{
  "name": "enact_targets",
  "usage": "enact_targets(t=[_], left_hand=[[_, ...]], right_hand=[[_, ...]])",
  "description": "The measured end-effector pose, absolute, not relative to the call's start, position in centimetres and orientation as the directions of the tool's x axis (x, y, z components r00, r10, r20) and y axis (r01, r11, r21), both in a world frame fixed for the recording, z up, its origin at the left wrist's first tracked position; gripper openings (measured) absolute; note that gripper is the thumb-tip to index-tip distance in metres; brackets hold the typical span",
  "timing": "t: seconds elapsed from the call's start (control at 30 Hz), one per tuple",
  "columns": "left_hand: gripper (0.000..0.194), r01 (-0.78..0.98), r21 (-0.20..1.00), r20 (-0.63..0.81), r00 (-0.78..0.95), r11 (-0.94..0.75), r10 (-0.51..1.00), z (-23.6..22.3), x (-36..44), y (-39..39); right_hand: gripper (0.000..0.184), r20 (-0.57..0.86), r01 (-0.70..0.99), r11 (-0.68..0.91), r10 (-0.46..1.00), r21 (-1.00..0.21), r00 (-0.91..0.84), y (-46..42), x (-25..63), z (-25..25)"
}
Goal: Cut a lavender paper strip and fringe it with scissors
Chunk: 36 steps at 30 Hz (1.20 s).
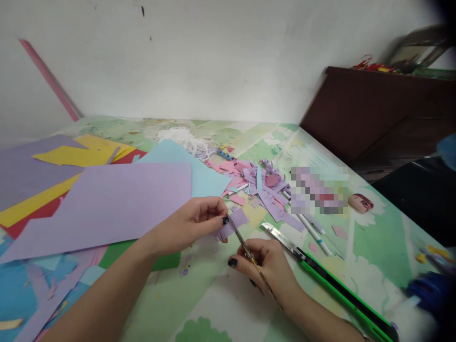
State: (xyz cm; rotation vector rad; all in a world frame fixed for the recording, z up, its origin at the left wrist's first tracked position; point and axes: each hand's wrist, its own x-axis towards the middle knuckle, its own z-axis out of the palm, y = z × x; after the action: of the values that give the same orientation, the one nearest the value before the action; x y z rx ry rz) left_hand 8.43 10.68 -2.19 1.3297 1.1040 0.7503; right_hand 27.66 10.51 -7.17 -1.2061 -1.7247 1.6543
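My left hand (192,222) pinches a small lilac paper strip (233,223) with a fringed edge, just above the table. My right hand (265,266) is closed round the handles of small scissors (244,243), whose blades point up into the strip's edge. Both hands hover over the green patterned table cover (221,294), close together near the front middle.
A green utility knife (331,285) with its blade out lies right of my right hand. A heap of lilac and pink paper scraps (260,187) and pens (313,230) sit behind. Large lilac (107,204), blue, yellow and red sheets cover the left. A dark cabinet (374,114) stands at right.
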Motion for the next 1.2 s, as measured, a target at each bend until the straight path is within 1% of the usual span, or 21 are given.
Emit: enact_targets(t=[0.43, 0.8, 0.93, 1.03, 1.2], left_hand=[[0.011, 0.172, 0.976, -0.184, 0.338, 0.132, 0.923, -2.26, 8.43, 10.72], [0.01, 0.123, 0.983, -0.171, 0.357, 0.135, 0.918, -2.15, 8.45, 10.74], [0.009, 0.165, 0.978, -0.18, 0.338, 0.131, 0.924, -2.15, 8.46, 10.8], [0.008, 0.193, 0.973, -0.182, 0.308, 0.126, 0.934, -2.05, 8.52, 10.77], [0.01, 0.188, 0.977, -0.154, 0.28, 0.103, 0.948, -2.04, 8.37, 10.79]], right_hand=[[0.044, -0.211, 0.306, -0.058, 0.842, -0.95, -0.497, 10.59, 27.7, -7.35], [0.042, -0.227, 0.271, -0.096, 0.832, -0.958, -0.507, 10.48, 27.76, -7.42], [0.042, -0.241, 0.266, -0.118, 0.832, -0.957, -0.5, 10.56, 27.65, -7.33], [0.04, -0.245, 0.231, -0.141, 0.818, -0.963, -0.521, 10.54, 27.67, -7.17], [0.037, -0.223, 0.132, -0.179, 0.786, -0.975, -0.576, 10.43, 27.9, -6.75]])
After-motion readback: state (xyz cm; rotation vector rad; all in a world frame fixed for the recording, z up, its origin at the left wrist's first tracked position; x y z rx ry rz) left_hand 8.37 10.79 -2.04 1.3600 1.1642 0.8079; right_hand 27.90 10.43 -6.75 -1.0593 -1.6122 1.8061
